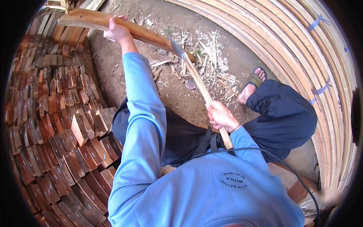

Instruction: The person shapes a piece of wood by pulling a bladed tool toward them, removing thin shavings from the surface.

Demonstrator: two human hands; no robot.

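Observation:
My left hand [119, 32] is wrapped round a long, slightly curved piece of wood [87, 19], which slants from the upper left toward the middle. In my right hand [222, 116] is the pale wooden handle of an adze [202, 83], gripped near its lower end. The adze's grey metal head [177, 48] lies against the near end of the wood piece; I cannot tell whether its edge is cutting in. Beneath them, pale wood shavings [219, 62] and splinters are scattered on the dirt ground.
Stacked short wooden blocks [56, 125] fill the left side. Long boards [298, 49], tied with blue strips, line the right. My sandalled foot [254, 80] rests on the ground beside the shavings. A black cable [280, 159] runs across my lap.

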